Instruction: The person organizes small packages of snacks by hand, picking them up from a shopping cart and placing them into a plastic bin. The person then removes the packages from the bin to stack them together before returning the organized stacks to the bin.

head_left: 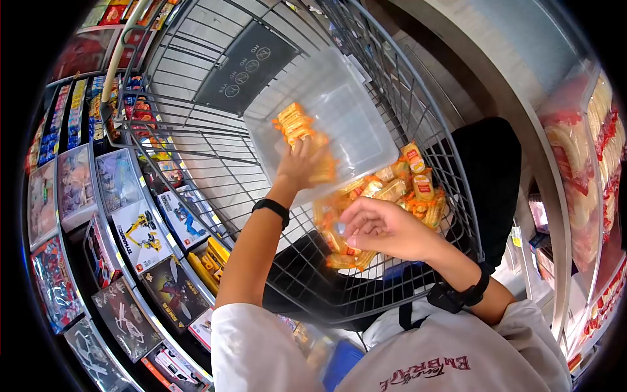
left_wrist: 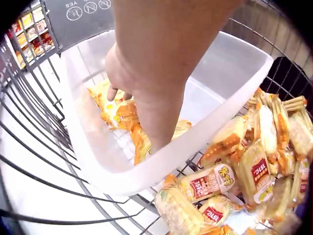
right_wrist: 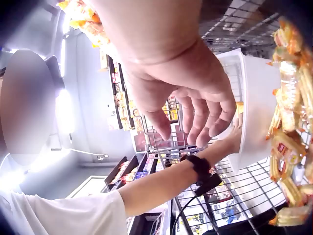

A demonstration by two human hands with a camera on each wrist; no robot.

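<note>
A translucent plastic bin lies tilted inside a wire shopping cart. My left hand reaches into it, its fingers resting on a row of snack packets with orange wrapper ends. In the left wrist view some of its fingertips are hidden behind the hand and the bin's rim. More wrapped snack packets are heaped in the cart beside the bin, on the side nearer my body. Above that heap hovers my right hand, fingers loosely bent; the right wrist view shows nothing between them.
The cart's wire side rises close to the bin, and a grey sign panel hangs at its far end. Shelves with boxed toys and snacks run along the left. Clear bins of packaged food stand on the right.
</note>
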